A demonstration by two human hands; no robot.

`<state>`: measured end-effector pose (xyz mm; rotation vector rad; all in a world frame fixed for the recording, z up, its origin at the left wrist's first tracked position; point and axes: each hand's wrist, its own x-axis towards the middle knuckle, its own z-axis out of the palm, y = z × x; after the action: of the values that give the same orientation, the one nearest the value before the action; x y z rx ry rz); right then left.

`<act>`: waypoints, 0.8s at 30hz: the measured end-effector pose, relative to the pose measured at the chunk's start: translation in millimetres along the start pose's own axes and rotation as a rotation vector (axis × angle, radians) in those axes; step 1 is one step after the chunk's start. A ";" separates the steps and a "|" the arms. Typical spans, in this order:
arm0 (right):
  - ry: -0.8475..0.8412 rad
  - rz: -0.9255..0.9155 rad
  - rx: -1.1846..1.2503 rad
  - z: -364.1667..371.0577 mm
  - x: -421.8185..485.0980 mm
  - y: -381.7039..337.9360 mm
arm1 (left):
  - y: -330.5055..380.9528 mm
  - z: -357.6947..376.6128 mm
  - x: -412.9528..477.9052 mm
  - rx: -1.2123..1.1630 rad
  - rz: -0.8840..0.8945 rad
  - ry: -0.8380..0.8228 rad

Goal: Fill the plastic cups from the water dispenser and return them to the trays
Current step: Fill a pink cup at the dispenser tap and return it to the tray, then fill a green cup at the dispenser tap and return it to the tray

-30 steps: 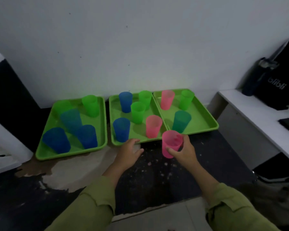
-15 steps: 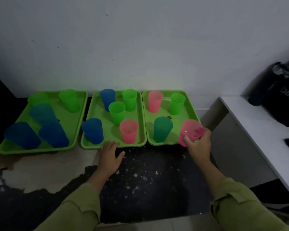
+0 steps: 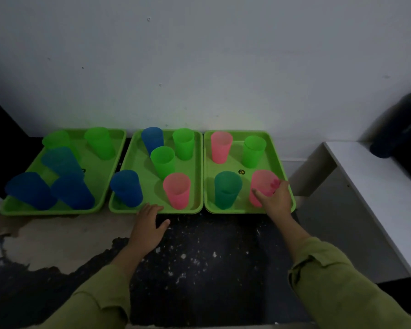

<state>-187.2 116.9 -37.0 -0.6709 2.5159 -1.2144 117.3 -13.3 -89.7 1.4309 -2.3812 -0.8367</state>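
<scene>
Three green trays stand side by side against the wall: a left tray point(image 3: 109, 148), a middle tray point(image 3: 195, 167) and a right tray point(image 3: 237, 162). My right hand point(image 3: 274, 200) grips a pink cup point(image 3: 261, 184) at the front right corner of the right tray. That tray also holds a pink cup point(image 3: 220, 146), a green cup point(image 3: 253, 151) and a dark green cup point(image 3: 227, 189). My left hand point(image 3: 148, 227) lies with spread fingers on the floor, fingertips at the middle tray's front rim. The middle and left trays hold several blue, green and pink cups.
A white low shelf point(image 3: 375, 186) runs along the right, with a dark bag point(image 3: 399, 129) on it. The floor point(image 3: 199, 257) in front of the trays is dark and speckled, with a pale worn patch at the left. The dispenser is out of view.
My right hand has carried the pink cup from in front of the trays to the right tray's front right corner. The view has shifted right, so the dispenser at the left has dropped out.
</scene>
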 end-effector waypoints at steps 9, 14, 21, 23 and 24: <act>-0.066 0.036 0.040 0.1 -0.8 3.9 | 19.5 -8.6 -4.8 -0.158 -0.037 0.101; -0.044 0.032 0.148 -5.2 -4.2 -1.5 | 50.7 -23.5 -1.2 -0.321 -0.027 0.376; 0.022 -0.056 0.182 -16.4 33.1 -10.6 | 109.3 -38.3 43.2 -0.360 0.182 0.495; 0.001 -0.088 0.129 -19.1 51.5 -11.3 | 132.7 -33.2 60.5 -0.341 0.239 0.460; -0.011 -0.107 0.094 -19.5 61.4 -9.3 | 144.1 -29.5 69.1 -0.332 0.268 0.433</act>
<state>-245.5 93.3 -20.1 -0.7954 2.4243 -1.3526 -7.7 -32.1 12.4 1.0116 -1.9417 -0.7222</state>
